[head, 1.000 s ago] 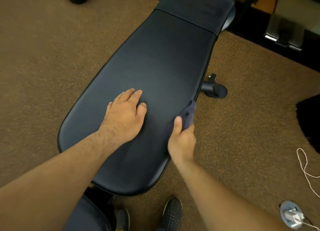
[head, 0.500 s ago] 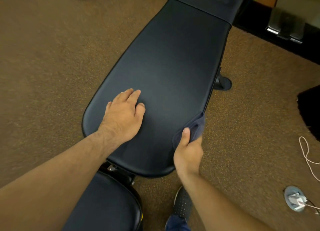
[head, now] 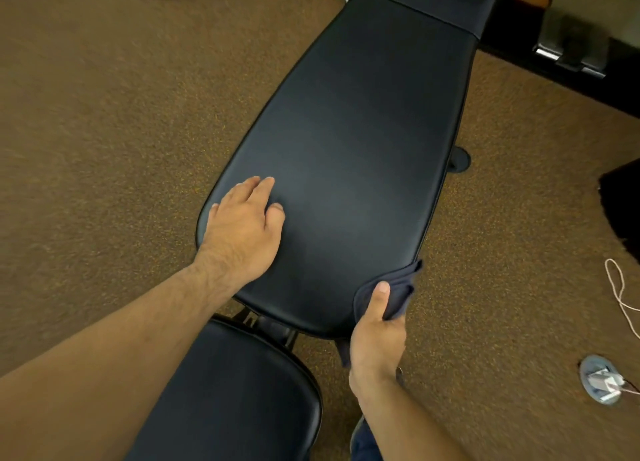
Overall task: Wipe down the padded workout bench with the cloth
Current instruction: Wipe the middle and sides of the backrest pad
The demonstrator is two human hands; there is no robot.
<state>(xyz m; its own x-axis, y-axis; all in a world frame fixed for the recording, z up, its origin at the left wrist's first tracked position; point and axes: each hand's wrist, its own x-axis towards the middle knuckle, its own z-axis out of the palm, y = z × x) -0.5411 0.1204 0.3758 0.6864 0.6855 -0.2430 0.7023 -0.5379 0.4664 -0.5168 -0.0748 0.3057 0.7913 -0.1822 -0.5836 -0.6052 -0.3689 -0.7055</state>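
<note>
The black padded bench back pad (head: 349,142) runs from the lower middle up to the top right. A separate seat pad (head: 228,398) lies below it, near me. My left hand (head: 242,228) rests flat on the back pad's near left part, fingers straight. My right hand (head: 375,343) grips a dark blue cloth (head: 398,287) at the pad's near right corner, thumb on top and the cloth wrapped over the pad's edge. Part of the cloth hangs below my palm.
Brown speckled carpet (head: 121,131) surrounds the bench. A bench foot (head: 460,159) shows on the right. A white cord (head: 620,298) and a round floor outlet (head: 601,379) lie at the right edge. Dark equipment (head: 571,52) stands at the top right.
My right hand has slid the cloth along the pad's right edge toward its near corner. The view has shifted, bringing the seat pad into sight. My left hand stays flat on the pad.
</note>
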